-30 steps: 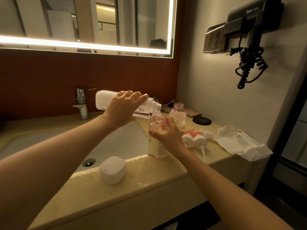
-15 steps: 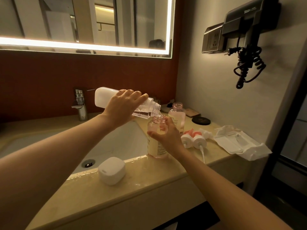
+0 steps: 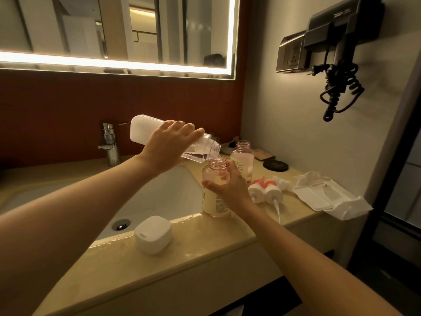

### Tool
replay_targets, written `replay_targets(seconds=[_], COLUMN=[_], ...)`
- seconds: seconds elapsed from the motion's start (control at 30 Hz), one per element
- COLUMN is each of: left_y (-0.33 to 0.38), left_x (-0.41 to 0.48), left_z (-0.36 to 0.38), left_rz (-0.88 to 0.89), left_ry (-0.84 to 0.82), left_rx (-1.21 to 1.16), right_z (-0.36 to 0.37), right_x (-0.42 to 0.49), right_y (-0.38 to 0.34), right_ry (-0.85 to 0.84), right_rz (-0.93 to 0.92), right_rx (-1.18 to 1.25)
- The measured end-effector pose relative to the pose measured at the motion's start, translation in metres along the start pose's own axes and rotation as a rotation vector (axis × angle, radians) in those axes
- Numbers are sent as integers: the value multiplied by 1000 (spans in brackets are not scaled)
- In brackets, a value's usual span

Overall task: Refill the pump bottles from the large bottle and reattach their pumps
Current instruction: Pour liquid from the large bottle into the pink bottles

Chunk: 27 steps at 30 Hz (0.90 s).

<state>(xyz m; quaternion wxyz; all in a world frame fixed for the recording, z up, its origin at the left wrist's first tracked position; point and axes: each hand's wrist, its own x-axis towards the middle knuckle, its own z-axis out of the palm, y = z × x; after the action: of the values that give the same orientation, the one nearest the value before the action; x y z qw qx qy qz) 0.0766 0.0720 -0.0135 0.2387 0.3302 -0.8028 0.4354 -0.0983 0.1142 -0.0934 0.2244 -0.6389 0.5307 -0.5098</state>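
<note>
My L hand [image 3: 169,147] is clamped over the big bottle [image 3: 143,130]. The fingers curl across its top side and the thumb is hidden underneath. The bottle's tipped, w/ its white base up toward the tap [image 3: 110,144] and its clear neck angled down to the right. Clear liquid sits in the neck end. Its mouth is right at the open neck of the pump bottle [image 3: 214,202]; touching or just above, can't tell.

My R hand [image 3: 227,183] grips that pump bottle from the right, around the shoulder. The fingers wrap behind it and show pink thru the plastic. The bottle stands upright on the counter [image 3: 205,247] at the right front corner of the sink [image 3: 164,197], between my two hands, w/ the big bottle above it.

The 2nd pump bottle [image 3: 242,159] stands upright just behind my R hand, neck open too. The two pumps [image 3: 256,193] lie on their sides just right of my R wrist, side by side, w/ white collars toward me and pink heads away. One tube points at the counter's front edge.

Also on the counter:
- a white box [image 3: 153,234] on the front rim, under my L forearm
- a black disc [image 3: 275,165] by the wall
- a white wrapper [image 3: 323,195] at the far right, near the pumps

A hairdryer [image 3: 341,30] hangs on the wall above.
</note>
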Motion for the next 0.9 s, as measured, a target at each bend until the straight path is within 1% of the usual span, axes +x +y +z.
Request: replay_targets(seconds=[0.47, 0.9], left_y=[-1, -3], left_x=[8, 17], left_z=[-7, -11], left_rz=[42, 131], left_ry=[-37, -87], left_rx=[67, 206], right_z=[1, 0], right_x=[1, 0], right_y=[0, 0], right_ry=[3, 4], right_rz=[20, 13], right_rx=[-15, -35])
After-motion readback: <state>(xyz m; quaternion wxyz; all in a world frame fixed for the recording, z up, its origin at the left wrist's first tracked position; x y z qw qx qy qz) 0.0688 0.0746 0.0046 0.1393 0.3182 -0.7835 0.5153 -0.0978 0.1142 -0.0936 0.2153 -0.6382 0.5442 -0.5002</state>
